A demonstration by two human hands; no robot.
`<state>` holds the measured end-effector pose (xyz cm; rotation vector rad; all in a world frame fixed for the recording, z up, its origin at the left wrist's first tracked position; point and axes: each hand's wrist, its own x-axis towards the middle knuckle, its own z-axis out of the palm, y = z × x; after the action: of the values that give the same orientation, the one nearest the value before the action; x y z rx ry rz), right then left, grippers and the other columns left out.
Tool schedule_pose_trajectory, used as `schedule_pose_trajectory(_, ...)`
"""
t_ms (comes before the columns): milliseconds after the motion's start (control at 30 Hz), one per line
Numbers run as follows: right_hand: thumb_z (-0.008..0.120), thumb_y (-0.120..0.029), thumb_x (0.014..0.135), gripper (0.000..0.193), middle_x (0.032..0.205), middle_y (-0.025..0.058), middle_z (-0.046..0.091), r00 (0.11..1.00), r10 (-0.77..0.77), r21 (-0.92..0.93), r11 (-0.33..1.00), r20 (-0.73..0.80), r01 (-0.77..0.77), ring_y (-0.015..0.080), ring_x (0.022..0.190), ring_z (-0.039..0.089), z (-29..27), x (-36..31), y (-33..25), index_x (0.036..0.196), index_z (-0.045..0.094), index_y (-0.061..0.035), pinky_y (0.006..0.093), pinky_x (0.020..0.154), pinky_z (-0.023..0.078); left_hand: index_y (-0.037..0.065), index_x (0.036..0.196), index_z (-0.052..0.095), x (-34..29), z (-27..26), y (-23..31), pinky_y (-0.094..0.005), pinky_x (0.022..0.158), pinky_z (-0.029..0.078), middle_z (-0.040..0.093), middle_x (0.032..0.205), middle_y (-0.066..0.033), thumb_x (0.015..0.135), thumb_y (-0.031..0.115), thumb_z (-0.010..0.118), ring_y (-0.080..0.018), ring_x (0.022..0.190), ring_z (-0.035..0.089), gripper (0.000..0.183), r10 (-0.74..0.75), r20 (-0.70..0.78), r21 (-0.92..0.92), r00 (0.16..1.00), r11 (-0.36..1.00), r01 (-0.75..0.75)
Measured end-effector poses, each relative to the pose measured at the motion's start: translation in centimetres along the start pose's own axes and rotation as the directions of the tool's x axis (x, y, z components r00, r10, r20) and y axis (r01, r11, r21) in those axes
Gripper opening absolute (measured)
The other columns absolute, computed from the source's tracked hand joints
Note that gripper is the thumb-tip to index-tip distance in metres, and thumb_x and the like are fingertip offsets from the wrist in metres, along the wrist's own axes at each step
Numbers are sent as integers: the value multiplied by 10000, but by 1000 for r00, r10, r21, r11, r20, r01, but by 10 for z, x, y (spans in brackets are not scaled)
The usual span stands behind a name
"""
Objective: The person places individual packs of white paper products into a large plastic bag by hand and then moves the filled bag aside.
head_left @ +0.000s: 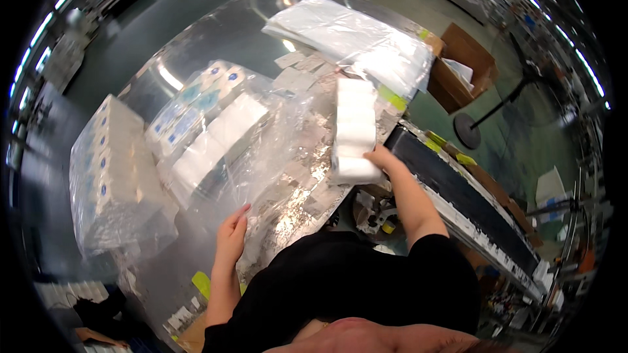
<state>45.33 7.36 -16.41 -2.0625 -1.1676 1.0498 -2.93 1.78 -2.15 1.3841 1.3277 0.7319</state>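
A row of white paper rolls [355,117] lies on the right part of a worn metal table. My right hand [384,158] grips its near end, fingers partly hidden behind the roll. My left hand [231,230] is over the table's near edge, fingers stretched out and thumb apart, with nothing seen in it. Just beyond it spreads a loose clear plastic bag [258,163]. Inside that bag, a row of white rolls [226,136] lies beside wrapped packs with blue marks [180,117]. Farther left stands a filled clear bag of similar packs [108,176].
Flat plastic bags [340,29] are stacked at the table's far side. A dark conveyor belt [458,186] runs along the right. Beyond it are an open cardboard box [468,65] and a black stand with a round base [466,131]. Another person's arm [98,338] shows at lower left.
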Motion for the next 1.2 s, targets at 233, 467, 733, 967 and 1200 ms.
schedule_pose_trajectory(233,657,-272,764,370,659,70,585,960,46,207,972,276,-107,155,486,525,97,-80,3,964,576,29,290,426,419,88,1216,506,-33,3,-22,-306,667,422,498,784,-82,779,119,582,-199,704,493,445,249,-248,330,936,930,-160)
schedule_pose_trajectory(467,569,-261,784,396,922,95,615,654,185,442,601,734,-666,268,783,606,129,-152,26,1122,504,-65,419,543,493,76,1229,464,-72,11,-24,-403,906,375,468,1095,-163,755,138,594,-325,1041,448,496,444,-322,477,836,839,-262)
schedule_pose_trajectory(733,515,-143,690,412,1050,130,591,793,52,570,667,607,-480,282,966,557,125,-171,-9,1077,545,-6,402,861,434,90,1231,468,-113,53,-35,-427,967,324,447,1166,-164,758,110,581,-334,1124,403,487,459,-470,481,754,849,-218)
schedule_pose_trajectory(967,543,-101,650,395,1003,127,595,736,34,331,879,676,-344,280,932,559,100,-157,-46,1027,564,12,383,832,437,87,1271,415,-132,108,-27,-404,982,324,449,1176,-172,781,108,556,-337,1128,405,511,303,-481,265,823,945,-194)
schedule_pose_trajectory(1200,556,-53,610,390,953,119,598,596,-212,122,975,775,187,281,894,564,105,-153,-77,990,567,29,376,804,443,45,1323,346,-179,130,-20,-349,979,338,432,1243,-153,848,186,556,-252,1159,418,538,74,-523,-70,849,989,-129)
